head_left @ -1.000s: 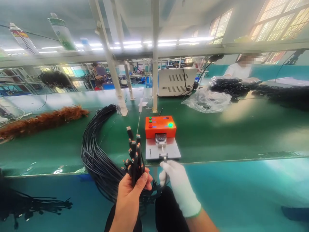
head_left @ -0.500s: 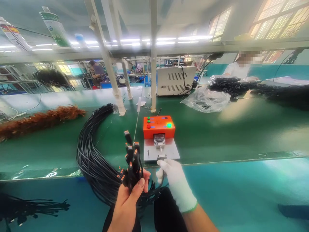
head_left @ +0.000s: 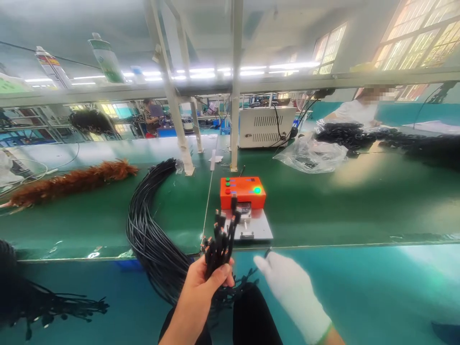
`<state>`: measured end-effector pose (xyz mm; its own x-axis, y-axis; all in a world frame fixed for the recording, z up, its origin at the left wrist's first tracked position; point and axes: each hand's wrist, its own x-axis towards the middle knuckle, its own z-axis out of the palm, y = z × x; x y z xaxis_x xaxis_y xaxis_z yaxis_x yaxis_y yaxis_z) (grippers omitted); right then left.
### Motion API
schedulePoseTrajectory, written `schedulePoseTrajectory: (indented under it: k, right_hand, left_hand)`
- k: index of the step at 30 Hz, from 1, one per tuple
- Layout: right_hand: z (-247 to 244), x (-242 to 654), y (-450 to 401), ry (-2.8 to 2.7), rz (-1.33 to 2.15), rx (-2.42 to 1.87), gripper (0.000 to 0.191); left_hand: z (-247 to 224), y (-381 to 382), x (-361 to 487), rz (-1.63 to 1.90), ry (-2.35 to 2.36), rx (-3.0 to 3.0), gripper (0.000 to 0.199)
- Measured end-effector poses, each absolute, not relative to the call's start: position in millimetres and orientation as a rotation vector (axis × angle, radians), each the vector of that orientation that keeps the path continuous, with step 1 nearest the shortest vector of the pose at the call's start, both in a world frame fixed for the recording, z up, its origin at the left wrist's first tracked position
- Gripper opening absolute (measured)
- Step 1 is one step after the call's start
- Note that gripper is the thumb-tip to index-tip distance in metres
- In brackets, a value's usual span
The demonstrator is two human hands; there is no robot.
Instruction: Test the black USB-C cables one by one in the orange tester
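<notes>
My bare left hand (head_left: 212,278) is wrapped round a bunch of black USB cables (head_left: 220,239). Their plugs, with orange tips, fan upward in front of the tester. The long cable bundle (head_left: 154,235) curves from the bench down towards my lap. My right hand (head_left: 287,282), in a white glove, is closed just off the bench edge, a small dark cable end (head_left: 268,251) showing at its fingertips. Beyond both hands stands an orange test box (head_left: 242,194) with a lit green lamp. Its metal plate (head_left: 264,225) and fixture are partly hidden by the plugs.
Two uprights of a metal rack (head_left: 235,120) rise from the green bench (head_left: 345,206). Behind are a white metal case (head_left: 266,128) and a plastic bag (head_left: 312,155). Brown fluffy material (head_left: 75,184) lies left. More black cables (head_left: 53,302) hang at lower left. A person (head_left: 359,112) sits across the bench.
My right hand has drawn back from the fixture, down and to the right. The cable bunch in my left hand has shifted right, now in front of the metal plate. The view has shifted slightly.
</notes>
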<state>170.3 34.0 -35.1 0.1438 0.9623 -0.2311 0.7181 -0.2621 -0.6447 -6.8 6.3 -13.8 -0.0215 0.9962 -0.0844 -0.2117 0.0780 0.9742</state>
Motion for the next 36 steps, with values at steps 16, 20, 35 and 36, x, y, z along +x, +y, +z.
schedulePoseTrajectory:
  k: [16, 20, 35, 36]
  right_hand:
    - [12.9, 138.0, 21.9, -0.948, 1.100, -1.034, 0.022]
    - [3.6, 141.0, 25.5, -0.831, 1.218, -1.053, 0.025]
    - [-56.6, 140.1, 58.2, -0.932, 1.535, -1.252, 0.027]
    - [-57.2, 139.8, 59.5, -0.927, 1.534, -1.239, 0.028]
  left_hand:
    - [-29.7, 6.6, -0.1, 1.165, 1.191, 1.088, 0.009]
    - [-31.1, 3.2, -3.6, 1.345, 1.212, 0.985, 0.017]
    - [-11.7, -6.3, -1.6, 1.371, 1.352, 0.965, 0.028]
    - [-11.9, -6.6, -0.9, 1.383, 1.334, 0.932, 0.028]
